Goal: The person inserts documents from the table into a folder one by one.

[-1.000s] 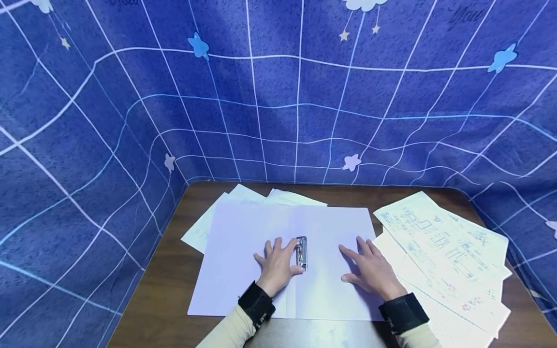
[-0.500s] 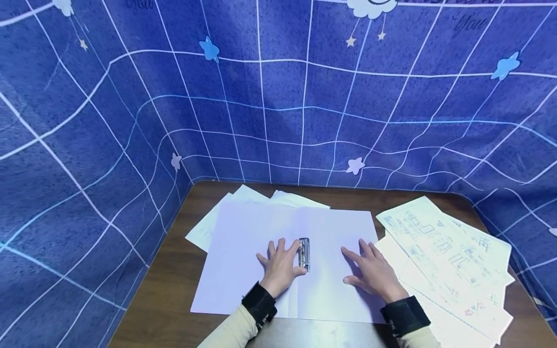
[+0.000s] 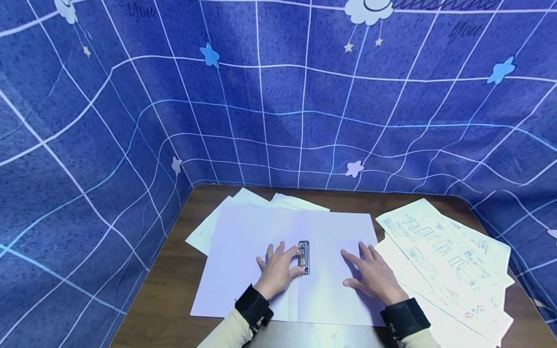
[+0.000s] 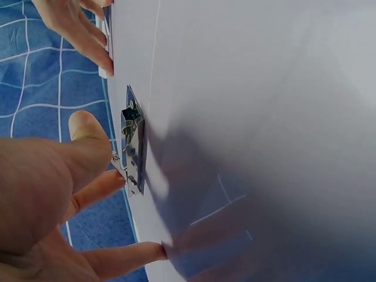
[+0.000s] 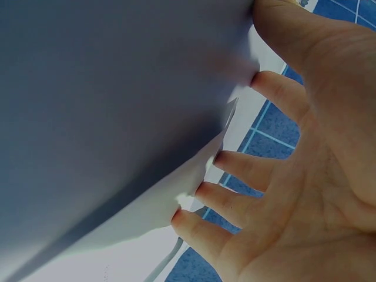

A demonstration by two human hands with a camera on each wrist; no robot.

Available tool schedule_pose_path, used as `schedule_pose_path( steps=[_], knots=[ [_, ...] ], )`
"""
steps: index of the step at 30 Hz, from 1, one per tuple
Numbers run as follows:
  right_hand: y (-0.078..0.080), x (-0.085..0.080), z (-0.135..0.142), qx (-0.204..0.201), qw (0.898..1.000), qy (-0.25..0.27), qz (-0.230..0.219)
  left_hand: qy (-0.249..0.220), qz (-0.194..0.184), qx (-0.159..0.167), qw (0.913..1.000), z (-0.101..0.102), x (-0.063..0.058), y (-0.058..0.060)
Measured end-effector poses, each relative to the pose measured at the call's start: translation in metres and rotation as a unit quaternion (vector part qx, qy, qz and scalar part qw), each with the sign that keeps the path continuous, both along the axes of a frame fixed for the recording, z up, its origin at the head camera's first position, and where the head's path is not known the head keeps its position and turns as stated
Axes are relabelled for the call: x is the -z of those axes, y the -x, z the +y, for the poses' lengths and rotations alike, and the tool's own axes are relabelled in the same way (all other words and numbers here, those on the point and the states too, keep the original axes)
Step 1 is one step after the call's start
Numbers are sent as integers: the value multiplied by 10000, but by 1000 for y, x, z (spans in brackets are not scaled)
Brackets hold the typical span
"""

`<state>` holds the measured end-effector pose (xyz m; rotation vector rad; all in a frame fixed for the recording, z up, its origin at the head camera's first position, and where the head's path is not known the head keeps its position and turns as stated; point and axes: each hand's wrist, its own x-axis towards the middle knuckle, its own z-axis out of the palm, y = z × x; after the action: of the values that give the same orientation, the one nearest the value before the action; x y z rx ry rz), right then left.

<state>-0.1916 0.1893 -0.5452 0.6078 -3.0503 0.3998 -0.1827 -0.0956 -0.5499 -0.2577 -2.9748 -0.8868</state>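
Note:
A pale lavender folder (image 3: 335,299) lies spread open on the table, with a metal lever clip (image 3: 305,258) near its spine. My left hand (image 3: 277,273) is at the clip's left side, its fingers spread. In the left wrist view, the index fingertip meets the lower part of the clip (image 4: 135,155), and another fingertip touches the folder sheet. The thumb is close by; whether it touches the clip I cannot tell. My right hand (image 3: 375,278) rests with spread fingers on the folder's right cover. Its fingertips (image 5: 183,220) touch near the folder's edge in the right wrist view.
Loose printed sheets (image 3: 202,234) stick out from behind the folder's upper left. A fanned pile of papers with drawings (image 3: 444,246) lies to the right, close to my right hand. The brown table (image 3: 161,290) ends at a blue patterned curtain (image 3: 278,121).
My left index finger has come down slightly along the clip, nearer the thumb. The right hand and folder stay in place, while the head view has shifted slightly.

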Motion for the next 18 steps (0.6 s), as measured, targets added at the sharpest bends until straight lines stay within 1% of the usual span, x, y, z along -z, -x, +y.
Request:
schedule_pose_path(
  steps=[4,8,11,15,18],
  knots=[
    [0,-1,1,-29,10000,3,12,6,38,60,10000,0,-1,1],
    [2,-1,2,-11,10000,41,38,-136,-125,139,9997,-1,-5,2],
    [2,0,2,22,10000,65,18,-261,-226,196,9992,-3,-10,6],
    [2,2,1,64,9999,50,-93,-222,-109,211,9995,-4,-19,13],
    [2,2,0,67,9999,39,-121,-217,23,123,9997,-2,-27,19]
  ],
)
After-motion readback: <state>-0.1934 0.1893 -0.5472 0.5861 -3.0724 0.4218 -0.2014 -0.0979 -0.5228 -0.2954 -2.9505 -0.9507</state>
